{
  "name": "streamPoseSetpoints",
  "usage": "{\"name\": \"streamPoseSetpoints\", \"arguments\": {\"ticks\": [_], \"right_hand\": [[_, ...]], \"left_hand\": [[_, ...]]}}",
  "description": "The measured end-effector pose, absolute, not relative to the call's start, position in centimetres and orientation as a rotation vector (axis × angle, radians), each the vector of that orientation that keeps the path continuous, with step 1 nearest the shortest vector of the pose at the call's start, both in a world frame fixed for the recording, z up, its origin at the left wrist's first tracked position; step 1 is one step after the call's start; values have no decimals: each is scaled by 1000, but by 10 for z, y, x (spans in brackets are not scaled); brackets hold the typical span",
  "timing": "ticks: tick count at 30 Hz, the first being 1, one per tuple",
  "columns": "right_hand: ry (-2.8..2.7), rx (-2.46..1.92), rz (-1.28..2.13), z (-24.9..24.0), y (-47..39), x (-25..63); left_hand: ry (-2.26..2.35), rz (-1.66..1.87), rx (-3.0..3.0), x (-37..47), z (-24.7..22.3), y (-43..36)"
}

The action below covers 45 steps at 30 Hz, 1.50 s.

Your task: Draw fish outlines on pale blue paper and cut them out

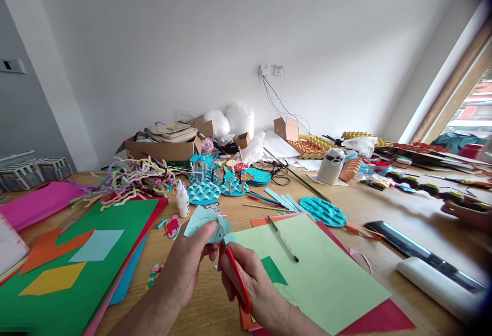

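Note:
My left hand (pixel 190 254) pinches a piece of light blue paper (pixel 200 219) that has a drawn outline on it. In my right hand (pixel 246 269) is a pair of scissors (pixel 239 279) with red handles. The blades meet the paper's right edge and are mostly hidden. Just beyond my left hand stands a white glue bottle (pixel 183 200). A pen (pixel 283 239) lies on a pale green sheet (pixel 326 274) to the right of my hands. A small dark green paper piece (pixel 273 270) is on that same sheet.
Green card (pixel 126 228) with paper scraps spreads at left, near a heap of pipe cleaners (pixel 142 177). Blue wavy craft pieces (pixel 203 192) stand ahead, and a blue disc (pixel 323 211) lies to their right. Another person's hand (pixel 463 213) shows at the right edge.

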State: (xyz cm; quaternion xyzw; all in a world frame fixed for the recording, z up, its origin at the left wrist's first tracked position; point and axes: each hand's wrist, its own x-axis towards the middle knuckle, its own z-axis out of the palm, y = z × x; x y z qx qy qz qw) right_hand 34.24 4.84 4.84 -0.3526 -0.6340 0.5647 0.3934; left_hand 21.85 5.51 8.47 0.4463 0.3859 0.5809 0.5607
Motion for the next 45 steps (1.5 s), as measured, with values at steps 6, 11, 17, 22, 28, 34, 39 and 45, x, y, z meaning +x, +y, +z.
{"name": "streamPoseSetpoints", "arguments": {"ticks": [6,11,17,22,28,34,39,45], "right_hand": [[-1603,-892,1428,50,48,342],[-1623,-888,1386,47,48,343],[-1622,-886,1392,48,48,344],[-1598,-858,1410,48,48,344],[-1608,-838,1407,46,49,345],[-1623,-841,1397,45,49,347],[-1625,-854,1396,43,50,346],[-1620,-855,1431,46,49,347]], "left_hand": [[904,1374,1055,218,84,55],[932,1381,1069,218,86,56],[929,1400,1114,216,86,57],[927,1408,1104,216,88,55],[929,1415,1193,216,91,56],[923,1404,1237,214,88,57],[898,1383,1268,211,87,58],[888,1378,1240,209,88,59]]}}
